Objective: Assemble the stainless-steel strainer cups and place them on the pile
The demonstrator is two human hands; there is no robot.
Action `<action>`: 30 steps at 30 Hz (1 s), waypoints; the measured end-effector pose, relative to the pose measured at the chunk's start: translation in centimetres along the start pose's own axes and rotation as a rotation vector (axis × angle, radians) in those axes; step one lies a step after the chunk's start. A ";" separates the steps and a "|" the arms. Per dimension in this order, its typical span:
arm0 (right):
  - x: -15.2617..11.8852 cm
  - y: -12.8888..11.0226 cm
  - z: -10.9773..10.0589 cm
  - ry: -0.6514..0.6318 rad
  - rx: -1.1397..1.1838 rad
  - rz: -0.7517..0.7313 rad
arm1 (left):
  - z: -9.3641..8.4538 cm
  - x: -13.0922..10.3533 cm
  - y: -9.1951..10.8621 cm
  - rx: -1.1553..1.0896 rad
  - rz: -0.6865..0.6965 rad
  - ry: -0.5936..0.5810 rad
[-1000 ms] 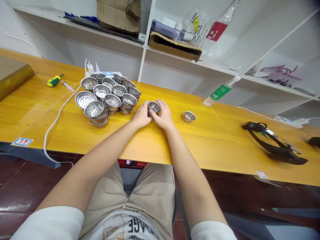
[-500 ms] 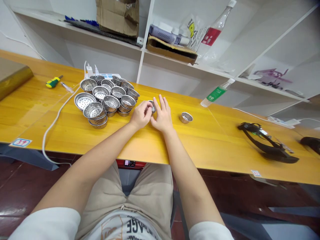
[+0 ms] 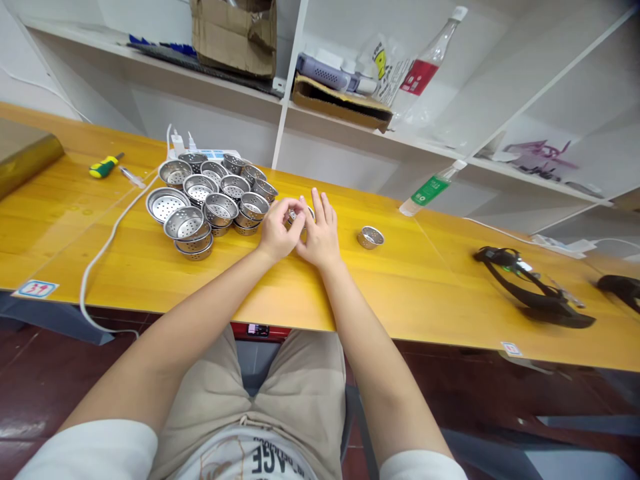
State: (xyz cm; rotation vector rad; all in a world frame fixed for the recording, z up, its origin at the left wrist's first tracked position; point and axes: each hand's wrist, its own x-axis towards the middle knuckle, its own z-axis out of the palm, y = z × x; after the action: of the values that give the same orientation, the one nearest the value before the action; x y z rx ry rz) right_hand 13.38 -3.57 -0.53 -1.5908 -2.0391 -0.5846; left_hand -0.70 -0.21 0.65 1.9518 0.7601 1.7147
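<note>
Between my two hands is a small perforated steel cup [image 3: 294, 217], mostly covered by my fingers. My left hand [image 3: 280, 232] curls its fingers and thumb around the cup's near left side. On the cup's right side my right hand [image 3: 321, 235] has its fingers stretched out and apart. Its thumb side lies against the cup and close to my left thumb; exactly where it touches is hidden. Left of my hands stand several stacked cups [image 3: 221, 209] of the same perforated steel. One more cup [image 3: 371, 237] sits alone on the table to the right.
A white cable [image 3: 107, 247] runs across the yellow table [image 3: 425, 287] and over its front edge. A screwdriver [image 3: 104, 167] lies at the left. A green-labelled bottle [image 3: 431, 189] lies tilted at the back, and a black headset [image 3: 533, 287] rests at the right.
My hands have drawn slightly closer together around the cup. My left fingers now curl further over it. The stacked cups and the lone cup have not moved on the table.
</note>
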 end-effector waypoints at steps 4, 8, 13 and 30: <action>0.0 0.1 0.1 0.020 0.025 0.010 | -0.1 -0.1 0.6 0.271 0.139 -0.095; 0.0 0.3 0.2 0.026 0.073 0.031 | -0.3 0.1 1.1 0.335 0.195 -0.258; -0.1 0.6 0.1 0.037 0.136 0.052 | -1.0 0.4 1.8 0.319 0.222 -0.331; -3.5 12.5 0.7 -0.082 0.048 1.084 | -0.2 0.0 -0.7 0.198 0.116 -0.229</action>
State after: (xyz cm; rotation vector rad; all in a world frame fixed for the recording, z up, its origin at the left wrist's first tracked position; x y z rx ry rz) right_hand 26.21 -2.94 -2.77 -2.3485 -0.9354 -0.0483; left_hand -1.04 0.30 0.22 2.3193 0.7700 1.4903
